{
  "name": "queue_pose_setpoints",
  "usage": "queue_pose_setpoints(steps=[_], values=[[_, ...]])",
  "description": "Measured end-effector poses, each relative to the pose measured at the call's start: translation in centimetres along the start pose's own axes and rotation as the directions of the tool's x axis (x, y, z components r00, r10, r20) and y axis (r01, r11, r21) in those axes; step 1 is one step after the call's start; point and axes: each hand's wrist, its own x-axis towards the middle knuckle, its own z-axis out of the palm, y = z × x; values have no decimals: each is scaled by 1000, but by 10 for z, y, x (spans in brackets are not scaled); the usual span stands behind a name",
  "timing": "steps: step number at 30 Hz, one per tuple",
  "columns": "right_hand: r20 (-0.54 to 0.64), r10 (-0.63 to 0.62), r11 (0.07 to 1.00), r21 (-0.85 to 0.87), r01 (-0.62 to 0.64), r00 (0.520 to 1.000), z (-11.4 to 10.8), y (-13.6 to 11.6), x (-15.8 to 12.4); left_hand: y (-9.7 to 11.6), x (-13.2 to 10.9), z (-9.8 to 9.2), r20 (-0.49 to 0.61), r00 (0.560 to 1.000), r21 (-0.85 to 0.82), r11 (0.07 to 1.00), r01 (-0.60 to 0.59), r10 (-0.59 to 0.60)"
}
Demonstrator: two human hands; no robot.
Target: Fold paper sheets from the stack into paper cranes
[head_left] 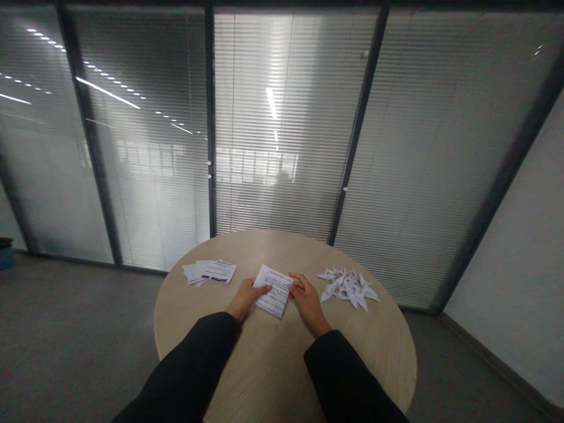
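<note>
Both bare hands work at the near middle of a round pale wood bench [189,317], with black sleeves [185,370] covering the forearms. A printed white sheet [274,291] lies skewed between the 2 hands, its text running at a slant, and it seems to rest on the wood rather than being lifted clear. The left hand [247,298] comes in from the lower left, its fingers lying across the sheet's near edge. The right hand [308,302] sits at the opposite edge, its fingertips [292,282] touching the paper. Neither grip is clearly closed, and from this height I cannot tell whether either hand is pinching the sheet or merely pressing on it.

To the left lies a loose, fanned stack of printed sheets [210,271]. To the right is a heap of folded white paper cranes [348,288], their points tangled together. Behind the bench stands a glazed partition with slatted blinds [282,117].

The main risk is the sheet creeping on the smooth wood under uneven pressure from the 2 hands, which could leave any fold or alignment off square. A wide sweep of the right hand could also knock the light crane heap, and the left could drag the loose stack out of place
</note>
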Motion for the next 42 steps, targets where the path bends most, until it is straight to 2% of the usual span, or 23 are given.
queue_pose_setpoints(steps=[6,13,15,22,28,36,42], values=[[-47,-33,997,-77,29,998,-1,-4,-1,0,1,0,-41,999,17,1000,4,-4],[-37,-287,940,-203,274,957,-7,-6,-1,-2,2,-4,-40,999,0,1000,8,-8],[-3,-321,918,-245,311,947,-8,-5,-1,-4,3,-5,-46,999,-7,1000,18,-18],[172,-317,873,-331,358,933,-7,-3,-2,-8,6,-8,-29,1000,-7,1000,-4,4],[271,-316,849,-347,398,909,-6,-5,-2,-10,7,-8,-14,1000,-25,1000,-14,14],[285,-302,839,-374,395,910,-3,-7,-1,-11,7,-9,25,999,-44,999,-21,22],[266,-312,849,-354,393,912,-2,-6,-1,-9,6,-8,7,1000,-25,999,-23,23]])
